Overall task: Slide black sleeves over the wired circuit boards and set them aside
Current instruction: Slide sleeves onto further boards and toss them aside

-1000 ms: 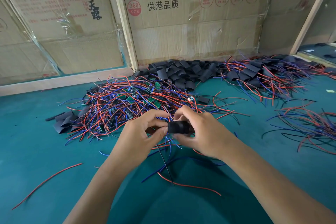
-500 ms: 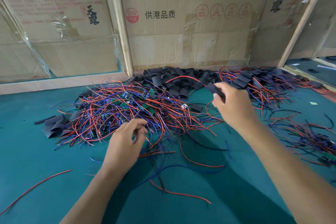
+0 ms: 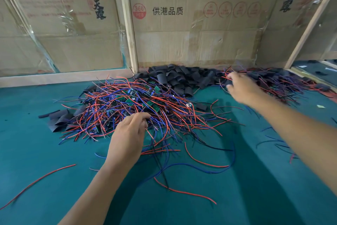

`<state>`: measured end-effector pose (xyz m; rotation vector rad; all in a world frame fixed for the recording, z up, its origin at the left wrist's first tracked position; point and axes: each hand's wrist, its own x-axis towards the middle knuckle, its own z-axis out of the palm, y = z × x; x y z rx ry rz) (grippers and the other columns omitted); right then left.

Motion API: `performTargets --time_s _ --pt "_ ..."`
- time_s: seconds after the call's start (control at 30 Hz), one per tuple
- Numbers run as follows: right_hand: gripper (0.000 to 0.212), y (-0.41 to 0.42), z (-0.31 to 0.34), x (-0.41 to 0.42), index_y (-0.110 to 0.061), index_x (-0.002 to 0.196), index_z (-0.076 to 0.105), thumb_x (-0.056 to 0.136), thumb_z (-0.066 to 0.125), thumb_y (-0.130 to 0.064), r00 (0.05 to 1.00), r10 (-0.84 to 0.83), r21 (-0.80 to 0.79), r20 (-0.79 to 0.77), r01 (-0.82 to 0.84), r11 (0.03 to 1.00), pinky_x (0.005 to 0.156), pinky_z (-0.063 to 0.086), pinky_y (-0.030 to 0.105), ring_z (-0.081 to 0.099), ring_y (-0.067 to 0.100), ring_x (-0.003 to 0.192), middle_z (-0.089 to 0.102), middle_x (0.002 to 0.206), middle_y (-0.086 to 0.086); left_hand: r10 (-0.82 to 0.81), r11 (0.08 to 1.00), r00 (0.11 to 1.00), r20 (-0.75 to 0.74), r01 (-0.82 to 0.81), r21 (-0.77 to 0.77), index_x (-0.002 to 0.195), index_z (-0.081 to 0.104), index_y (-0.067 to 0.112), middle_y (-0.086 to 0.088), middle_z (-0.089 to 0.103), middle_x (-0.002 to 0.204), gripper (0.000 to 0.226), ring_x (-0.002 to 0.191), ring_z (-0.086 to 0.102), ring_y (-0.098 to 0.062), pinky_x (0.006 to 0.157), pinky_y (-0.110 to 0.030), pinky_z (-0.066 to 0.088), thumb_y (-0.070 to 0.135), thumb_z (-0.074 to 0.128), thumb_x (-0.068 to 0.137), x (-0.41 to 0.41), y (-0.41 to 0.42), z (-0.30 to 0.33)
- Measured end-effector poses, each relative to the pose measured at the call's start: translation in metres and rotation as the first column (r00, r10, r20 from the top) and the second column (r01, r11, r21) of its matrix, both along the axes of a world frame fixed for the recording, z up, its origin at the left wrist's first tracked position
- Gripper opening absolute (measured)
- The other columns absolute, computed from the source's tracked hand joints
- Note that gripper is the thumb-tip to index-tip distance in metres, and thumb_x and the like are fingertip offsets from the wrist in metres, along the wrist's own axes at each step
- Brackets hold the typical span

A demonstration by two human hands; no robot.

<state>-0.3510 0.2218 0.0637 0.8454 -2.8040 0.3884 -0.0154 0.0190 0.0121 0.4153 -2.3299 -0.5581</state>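
Note:
A tangled heap of wired circuit boards [image 3: 131, 104], small green boards with red and blue leads, lies mid-table. Behind it, against the cardboard wall, is a pile of loose black sleeves [image 3: 178, 78]. At the far right lies a heap of sleeved boards [image 3: 284, 86]. My left hand [image 3: 127, 139] rests at the near edge of the tangled heap, fingers curled down into the wires and fingertips hidden. My right hand [image 3: 242, 88] is stretched out, blurred, over the left end of the sleeved heap, and pinches a dark sleeved board [image 3: 228, 82] between thumb and fingers.
The green table [image 3: 54, 151] carries stray leads: a red wire [image 3: 36, 182] at the near left and red and blue ones [image 3: 200, 162] in front of me. A few flat sleeves [image 3: 62, 119] lie left of the heap. Cardboard walls [image 3: 182, 42] close off the back.
My hands have parted. My right hand has carried the sleeved board away to the far right heap. My left hand has dropped onto the near edge of the tangled wires.

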Motion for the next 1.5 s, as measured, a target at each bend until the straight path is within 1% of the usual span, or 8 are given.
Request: performTargets --time_s 0.13,0.4,0.6,0.73,0.87,1.13,1.37,1.5 --pt "0.03 -0.035 -0.03 0.052 -0.016 0.103 0.061 0.091 0.066 -0.043 0.955 0.283 0.05 0.091 -0.288 0.956 0.08 0.048 0.036 0.06 0.025 0.094 0.065 0.102 0.004 0.009 1.0 1.0 0.02 -0.009 0.01 0.116 0.066 0.014 0.009 0.057 0.093 0.023 0.088 0.057 -0.025 0.077 -0.038 0.043 0.008 0.049 0.103 0.0 0.002 0.002" --pt "0.016 -0.044 -0.025 0.059 -0.015 0.094 0.057 0.098 0.051 -0.029 0.993 0.088 0.104 0.082 -0.096 0.99 0.068 0.045 0.036 0.06 0.031 0.086 0.065 0.099 0.011 0.032 0.999 0.999 0.022 -0.032 0.002 0.113 0.066 0.016 0.016 0.055 0.099 0.02 0.09 0.058 -0.018 0.079 -0.036 0.045 0.011 0.05 0.102 0.003 0.002 0.004" --pt "0.011 -0.026 -0.001 0.131 -0.022 0.085 0.062 0.095 0.058 -0.026 0.93 0.249 -0.582 0.272 -0.047 0.812 0.063 0.057 0.038 0.07 0.011 0.061 0.072 0.065 -0.001 -0.042 0.997 0.999 -0.027 0.044 0.068 0.116 0.062 0.024 0.02 0.055 0.085 0.021 0.081 0.051 0.0 0.076 -0.023 0.039 0.03 0.063 0.095 -0.001 0.017 0.008" --pt "0.005 -0.038 -0.022 0.208 -0.028 0.084 0.066 0.085 0.064 -0.033 0.787 0.486 -0.653 0.38 -0.144 0.743 0.064 0.055 0.035 0.07 0.016 0.065 0.073 0.07 -0.002 -0.174 0.981 0.985 -0.004 0.173 0.084 0.136 0.051 0.019 0.016 0.054 0.098 0.061 0.087 0.047 0.003 0.083 -0.015 0.035 0.038 0.074 0.083 -0.004 0.05 0.005" --pt "0.014 -0.041 -0.035 0.229 -0.017 0.078 0.067 0.093 0.067 -0.019 0.653 0.561 -0.712 0.509 -0.048 0.701 0.056 0.054 0.037 0.062 0.022 0.058 0.07 0.068 0.011 -0.14 0.987 0.99 0.031 0.137 0.082 0.124 0.058 0.021 0.012 0.055 0.105 0.049 0.098 0.056 -0.016 0.082 -0.027 0.042 0.025 0.076 0.079 -0.006 0.054 0.002" --pt "0.019 -0.032 -0.032 0.223 -0.009 0.09 0.062 0.085 0.07 -0.026 0.178 0.723 -0.742 0.667 0.248 0.623 0.059 0.056 0.031 0.058 0.023 0.066 0.058 0.09 0.021 -0.216 0.967 0.976 -0.005 0.215 0.14 0.106 0.044 0.041 0.017 0.05 0.082 0.036 0.078 0.048 -0.005 0.071 -0.024 0.039 0.035 0.068 0.079 -0.005 0.049 0.005" --pt "0.018 -0.031 -0.03 0.205 0.003 0.108 0.065 0.095 0.058 -0.007 0.216 0.778 -0.77 0.59 0.44 0.462 0.061 0.059 0.028 0.07 0.026 0.071 0.069 0.093 0.023 -0.14 0.983 0.984 -0.113 0.152 0.102 0.121 0.051 0.026 0.02 0.053 0.099 0.038 0.09 0.052 -0.004 0.086 -0.024 0.042 0.038 0.067 0.089 -0.003 0.048 0.009" --pt "0.02 -0.033 -0.031 0.201 0.012 0.111 0.06 0.095 0.056 -0.001 0.23 0.793 -0.774 0.564 0.481 0.411 0.065 0.062 0.029 0.073 0.031 0.077 0.07 0.092 0.026 -0.121 0.983 0.991 0.052 0.112 0.146 0.121 0.052 0.022 0.013 0.052 0.113 0.029 0.1 0.049 -0.008 0.091 -0.023 0.039 0.022 0.063 0.095 -0.018 0.021 0.023"
